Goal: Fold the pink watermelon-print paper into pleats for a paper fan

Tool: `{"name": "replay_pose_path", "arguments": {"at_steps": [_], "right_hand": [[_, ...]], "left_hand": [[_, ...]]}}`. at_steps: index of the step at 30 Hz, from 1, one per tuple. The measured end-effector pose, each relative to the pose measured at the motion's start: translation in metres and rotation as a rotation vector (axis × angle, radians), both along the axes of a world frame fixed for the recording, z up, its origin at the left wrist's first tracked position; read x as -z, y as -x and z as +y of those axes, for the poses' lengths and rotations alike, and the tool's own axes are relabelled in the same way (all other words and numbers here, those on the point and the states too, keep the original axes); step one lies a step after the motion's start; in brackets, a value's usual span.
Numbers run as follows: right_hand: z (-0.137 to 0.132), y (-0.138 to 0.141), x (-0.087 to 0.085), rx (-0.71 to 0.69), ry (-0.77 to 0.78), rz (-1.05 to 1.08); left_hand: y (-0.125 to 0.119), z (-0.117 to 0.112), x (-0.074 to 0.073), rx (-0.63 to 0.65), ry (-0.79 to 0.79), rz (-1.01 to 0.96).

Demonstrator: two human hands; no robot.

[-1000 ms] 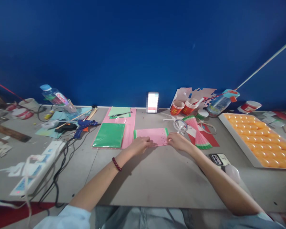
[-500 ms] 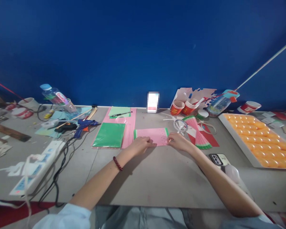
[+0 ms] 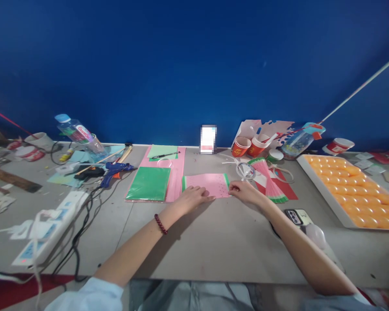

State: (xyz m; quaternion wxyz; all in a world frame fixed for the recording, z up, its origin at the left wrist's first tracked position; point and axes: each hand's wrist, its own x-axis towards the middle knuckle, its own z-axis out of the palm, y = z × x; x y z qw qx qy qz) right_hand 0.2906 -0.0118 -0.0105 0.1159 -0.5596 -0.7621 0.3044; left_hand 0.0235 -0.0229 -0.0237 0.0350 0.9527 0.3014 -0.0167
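A pink sheet of paper point(image 3: 210, 183) with green ends and dark seed-like dots lies flat on the table before me. My left hand point(image 3: 194, 198) rests over its near left part, fingers stretched out and the thumb along the near edge. At the sheet's right green end, the curled fingers of my right hand point(image 3: 243, 191) pinch the edge; the fingertips are partly hidden. Just beyond that hand lies a pleated pink-and-green paper fan point(image 3: 268, 179) on red paper point(image 3: 290, 188). Left of the sheet is a pack of green paper point(image 3: 149, 183) on pink paper point(image 3: 176, 186).
A blue glue gun point(image 3: 115, 172), cables and a power strip point(image 3: 53, 226) occupy the left side. Toward the back stand a phone point(image 3: 208, 139), red paper cups point(image 3: 240, 147) and a tape roll point(image 3: 245, 170). A tray of orange balls point(image 3: 353, 192) is at right.
My right hand has shifted slightly right, off the paper's face to its green edge. My left thumb reaches a little further right along the near edge.
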Motion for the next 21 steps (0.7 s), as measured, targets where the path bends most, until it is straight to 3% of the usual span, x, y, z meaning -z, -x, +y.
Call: {"name": "replay_pose_path", "arguments": {"at_steps": [7, 11, 16, 21], "right_hand": [[0.000, -0.003, -0.018, -0.089, 0.064, -0.047], [0.003, -0.001, -0.016, -0.142, 0.014, -0.082], [-0.002, 0.001, -0.011, -0.301, -0.219, -0.073], [-0.006, -0.001, -0.013, -0.261, -0.135, 0.043]], "left_hand": [[0.001, 0.000, 0.001, 0.008, -0.010, -0.013], [0.001, 0.000, -0.002, 0.025, -0.019, -0.025], [0.003, -0.002, -0.004, 0.074, -0.050, -0.079], [0.004, -0.003, 0.001, 0.048, -0.045, -0.154]]}}
